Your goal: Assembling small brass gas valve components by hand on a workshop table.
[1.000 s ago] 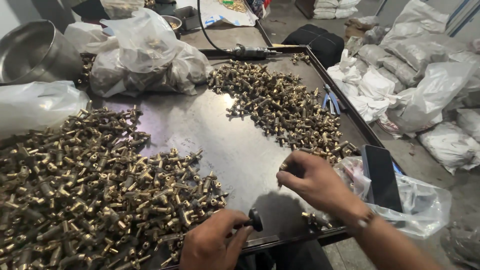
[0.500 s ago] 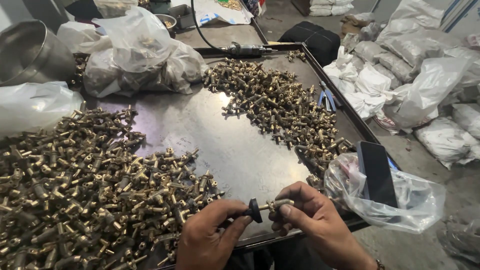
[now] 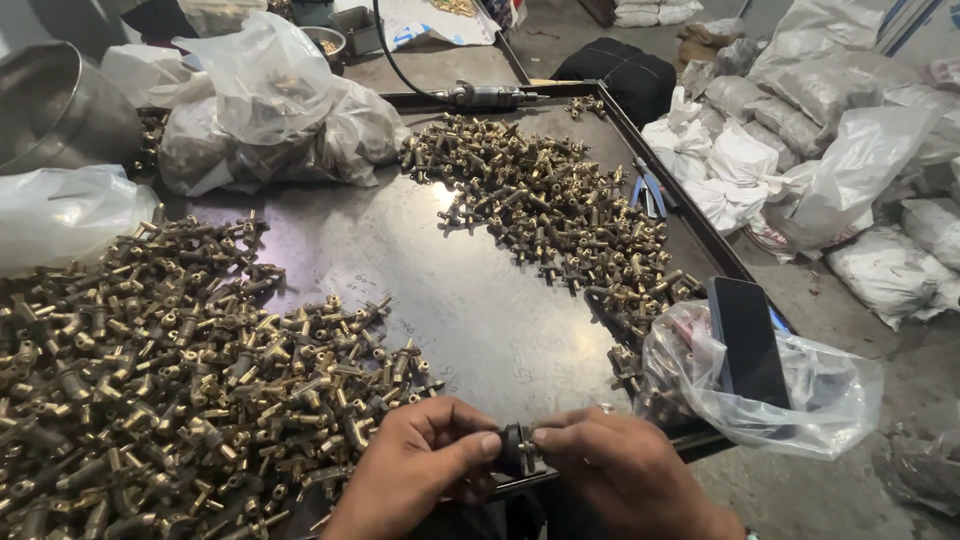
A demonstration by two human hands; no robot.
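Both hands, left (image 3: 420, 465) and right (image 3: 615, 470), pinch one small dark knob (image 3: 512, 447) at the near table (image 3: 470, 300) edge. Big brass fitting pile (image 3: 170, 370) left, smaller pile (image 3: 550, 205) far right: most pieces look unhandled.

Left hand (image 3: 420, 470), right hand (image 3: 610, 470) pinch black knob (image 3: 513, 449) together.

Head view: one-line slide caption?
Left hand and right hand pinch a small dark round part at the metal tray's near edge, between two heaps of brass fittings.
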